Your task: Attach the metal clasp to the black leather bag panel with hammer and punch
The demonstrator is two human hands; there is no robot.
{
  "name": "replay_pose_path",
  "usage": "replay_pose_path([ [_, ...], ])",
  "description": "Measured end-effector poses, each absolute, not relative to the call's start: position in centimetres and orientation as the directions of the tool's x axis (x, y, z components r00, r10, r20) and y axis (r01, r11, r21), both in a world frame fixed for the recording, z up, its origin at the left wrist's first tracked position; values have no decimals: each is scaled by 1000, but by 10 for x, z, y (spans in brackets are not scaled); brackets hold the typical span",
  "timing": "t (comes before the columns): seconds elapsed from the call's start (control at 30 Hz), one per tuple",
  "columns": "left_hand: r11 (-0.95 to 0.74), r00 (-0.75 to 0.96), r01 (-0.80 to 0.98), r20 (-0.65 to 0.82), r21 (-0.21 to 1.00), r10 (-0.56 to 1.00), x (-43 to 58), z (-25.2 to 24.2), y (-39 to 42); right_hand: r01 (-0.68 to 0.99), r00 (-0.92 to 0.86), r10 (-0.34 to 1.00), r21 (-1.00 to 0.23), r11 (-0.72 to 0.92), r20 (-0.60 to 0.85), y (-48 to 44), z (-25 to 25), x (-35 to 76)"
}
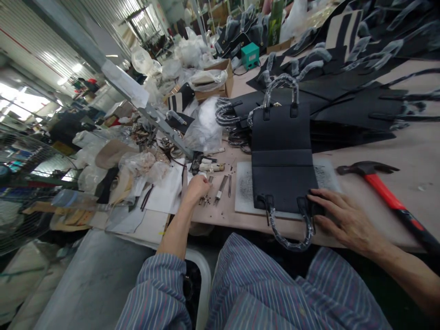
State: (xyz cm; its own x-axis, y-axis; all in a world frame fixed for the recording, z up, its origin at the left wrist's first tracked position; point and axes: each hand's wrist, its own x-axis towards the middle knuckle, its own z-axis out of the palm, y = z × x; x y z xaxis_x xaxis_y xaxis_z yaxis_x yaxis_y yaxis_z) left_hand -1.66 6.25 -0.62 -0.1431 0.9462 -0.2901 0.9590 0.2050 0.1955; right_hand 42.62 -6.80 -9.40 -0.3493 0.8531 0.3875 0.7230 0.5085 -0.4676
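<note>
A black bag panel (282, 158) lies unfolded across a pale board (243, 192), with plastic-wrapped handles at its far and near ends. My right hand (338, 215) rests at the panel's near right corner, its fingers stretched and apart, touching the edge beside the near handle (292, 240). Among small metal tools on the table, my left hand (198, 188) is closed in a pinch. What its fingertips hold is too small to make out. Just to the right of it lie a pronged metal punch (220, 190) and a thin metal rod (230, 186).
A claw hammer (385, 190) with a red and black handle lies on the right. Stacked black panels (357, 105) cover the far table. Behind the tools are plastic bags (206, 126), a cardboard box (225, 78) and a teal box (250, 56). A metal post (151, 112) slants down on the left.
</note>
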Motion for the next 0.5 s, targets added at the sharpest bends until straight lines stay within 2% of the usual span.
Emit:
replay_pose_path([
  [0.13,150,-72,969,-358,196,931,-4,-6,54,724,-338,866,-485,490,370,-68,-92,425],
  [0.33,47,-2,995,-454,88,891,31,-11,54,723,-343,881,-508,468,325,-71,-79,421],
  [0.4,97,2,980,-495,175,869,26,-14,57,725,-340,888,-515,458,311,-71,-75,420],
  [0.5,309,18,809,-546,500,838,7,-17,59,730,-320,898,-525,437,302,-71,-71,419],
])
